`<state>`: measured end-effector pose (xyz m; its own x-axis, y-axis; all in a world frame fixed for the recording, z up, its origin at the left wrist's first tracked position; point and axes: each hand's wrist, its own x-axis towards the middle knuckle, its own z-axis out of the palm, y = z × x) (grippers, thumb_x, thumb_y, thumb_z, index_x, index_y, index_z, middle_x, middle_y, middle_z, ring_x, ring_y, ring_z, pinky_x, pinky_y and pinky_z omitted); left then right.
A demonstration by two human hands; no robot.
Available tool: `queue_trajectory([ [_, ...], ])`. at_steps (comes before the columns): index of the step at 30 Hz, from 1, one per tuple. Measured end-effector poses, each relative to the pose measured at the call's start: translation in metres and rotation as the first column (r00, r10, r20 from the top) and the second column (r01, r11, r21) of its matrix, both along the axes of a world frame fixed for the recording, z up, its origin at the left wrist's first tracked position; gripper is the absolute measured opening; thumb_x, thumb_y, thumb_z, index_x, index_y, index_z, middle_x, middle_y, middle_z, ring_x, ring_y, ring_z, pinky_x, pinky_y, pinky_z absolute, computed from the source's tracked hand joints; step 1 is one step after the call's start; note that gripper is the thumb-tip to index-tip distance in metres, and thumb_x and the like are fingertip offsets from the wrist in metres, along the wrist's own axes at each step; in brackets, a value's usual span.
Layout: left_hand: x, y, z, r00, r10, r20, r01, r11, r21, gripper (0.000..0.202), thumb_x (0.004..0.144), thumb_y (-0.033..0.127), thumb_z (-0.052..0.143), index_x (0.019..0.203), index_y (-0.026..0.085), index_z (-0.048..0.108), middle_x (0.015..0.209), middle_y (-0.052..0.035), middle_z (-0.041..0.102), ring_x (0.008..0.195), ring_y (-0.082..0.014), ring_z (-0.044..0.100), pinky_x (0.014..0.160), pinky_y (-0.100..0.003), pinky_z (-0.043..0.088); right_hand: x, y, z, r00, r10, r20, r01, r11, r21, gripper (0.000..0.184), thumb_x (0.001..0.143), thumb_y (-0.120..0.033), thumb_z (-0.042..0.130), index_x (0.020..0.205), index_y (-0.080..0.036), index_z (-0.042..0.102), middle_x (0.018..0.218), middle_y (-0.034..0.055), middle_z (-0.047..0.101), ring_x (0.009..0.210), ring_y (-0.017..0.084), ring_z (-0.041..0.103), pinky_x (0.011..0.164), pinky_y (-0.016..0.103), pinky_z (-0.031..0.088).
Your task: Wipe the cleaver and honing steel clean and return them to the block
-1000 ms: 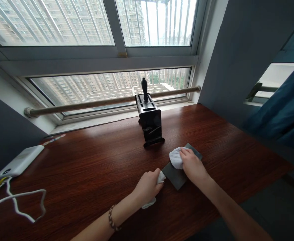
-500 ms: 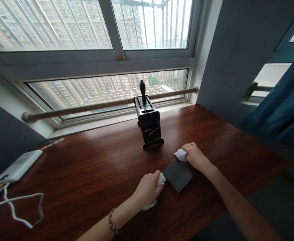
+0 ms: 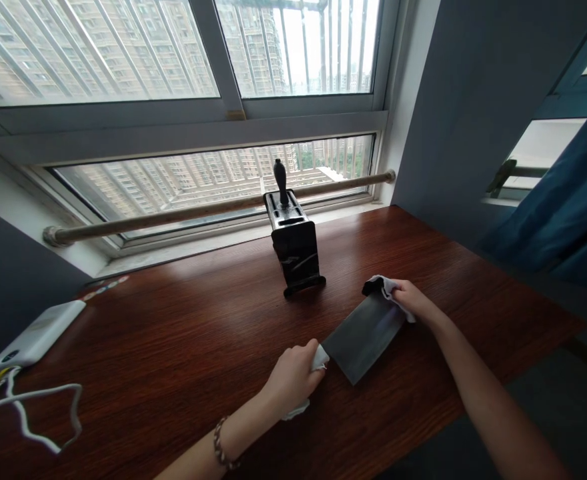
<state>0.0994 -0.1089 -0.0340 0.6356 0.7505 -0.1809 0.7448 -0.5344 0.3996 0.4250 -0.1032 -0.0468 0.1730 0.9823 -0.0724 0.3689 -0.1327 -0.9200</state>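
A cleaver with a broad grey blade [image 3: 358,343] is held low over the wooden table. My left hand [image 3: 295,379] is closed round its handle end, with a white cloth [image 3: 319,358] between fingers and handle; the handle itself is hidden. At the blade's far end, my right hand [image 3: 413,301] grips a white and black cloth [image 3: 389,288] that drapes over the blade's tip and edge. Beyond both hands, a black knife block [image 3: 297,250] stands upright, one dark knife handle [image 3: 280,175] sticking up from its top.
Reddish-brown table [image 3: 183,327] runs up to the window sill. A white power bank [image 3: 36,333] with a white cable [image 3: 43,397] lies at the left. A horizontal rail [image 3: 188,215] crosses before the window. Blue curtain [image 3: 558,213] hangs at the right.
My right hand and its cloth have slid outward along the blade, away from my left hand, uncovering more of the blade. The left hand has stayed nearly in place.
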Motion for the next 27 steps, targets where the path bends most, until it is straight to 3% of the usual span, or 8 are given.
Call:
queue_trajectory([
  [5,0.002,0.001,0.005,0.997,0.057,0.052,-0.054,0.996,-0.072,0.009,0.079,0.03,0.047,0.082,0.022,0.049,0.078,-0.0007,0.063,0.075,-0.0191,0.06,0.061,-0.025,0.034,0.004,-0.009,0.003,0.975,-0.085,-0.203,0.068,0.994,-0.087,0.021,0.06,-0.025,0.048,0.069,-0.011,0.06,0.061,0.0021,0.058,0.054,0.014,0.051,0.051,0.023,0.038],
  [10,0.002,0.003,0.003,0.98,0.115,0.16,-0.097,0.988,-0.119,0.013,0.082,0.033,0.045,0.078,0.021,0.049,0.075,-0.0007,0.062,0.071,-0.0164,0.058,0.061,-0.024,0.035,0.002,-0.017,0.008,0.913,-0.174,-0.37,0.137,0.983,-0.124,0.018,0.058,-0.025,0.051,0.066,-0.011,0.058,0.055,0.0042,0.058,0.048,0.016,0.053,0.045,0.025,0.04],
  [13,0.001,0.005,0.0,0.966,0.155,0.206,-0.128,0.982,-0.137,0.016,0.083,0.034,0.045,0.079,0.019,0.05,0.076,-0.002,0.062,0.071,-0.0163,0.057,0.062,-0.024,0.036,0.004,-0.019,0.007,0.85,-0.264,-0.455,0.234,0.965,-0.121,0.016,0.056,-0.023,0.053,0.066,-0.012,0.058,0.055,0.0049,0.059,0.048,0.016,0.053,0.044,0.025,0.041],
  [18,0.0,0.004,-0.003,0.956,0.169,0.24,-0.137,0.98,-0.145,0.018,0.083,0.036,0.046,0.077,0.019,0.049,0.074,-0.0016,0.061,0.069,-0.0157,0.056,0.062,-0.024,0.037,0.007,-0.017,0.004,0.689,-0.424,-0.588,0.439,0.89,-0.126,0.017,0.051,-0.017,0.056,0.068,-0.015,0.054,0.053,0.0002,0.054,0.044,0.013,0.048,0.041,0.023,0.04],
  [20,0.0,0.003,-0.003,0.954,0.169,0.247,-0.138,0.981,-0.14,0.017,0.083,0.035,0.046,0.077,0.019,0.049,0.074,-0.0014,0.061,0.07,-0.0156,0.056,0.062,-0.024,0.037,0.001,-0.017,0.007,0.647,-0.414,-0.641,0.419,0.895,-0.156,0.019,0.054,-0.018,0.057,0.073,-0.015,0.056,0.059,0.0021,0.058,0.049,0.015,0.052,0.044,0.026,0.045],
  [23,0.001,0.002,-0.001,0.957,0.172,0.233,-0.143,0.98,-0.135,0.017,0.082,0.035,0.047,0.077,0.019,0.049,0.075,-0.0019,0.061,0.07,-0.0162,0.056,0.062,-0.024,0.037,-0.012,-0.02,0.015,0.548,-0.364,-0.753,0.268,0.929,-0.254,0.022,0.064,-0.019,0.053,0.086,-0.015,0.058,0.075,0.007,0.064,0.063,0.021,0.06,0.054,0.032,0.051],
  [27,0.002,0.001,0.002,0.959,0.183,0.218,-0.156,0.979,-0.132,0.018,0.082,0.036,0.047,0.076,0.019,0.047,0.072,-0.0025,0.06,0.068,-0.0168,0.056,0.06,-0.025,0.036,-0.022,-0.022,0.024,0.416,-0.4,-0.817,0.204,0.916,-0.345,0.019,0.072,-0.017,0.046,0.086,-0.016,0.059,0.077,0.0068,0.066,0.066,0.022,0.062,0.056,0.032,0.052],
])
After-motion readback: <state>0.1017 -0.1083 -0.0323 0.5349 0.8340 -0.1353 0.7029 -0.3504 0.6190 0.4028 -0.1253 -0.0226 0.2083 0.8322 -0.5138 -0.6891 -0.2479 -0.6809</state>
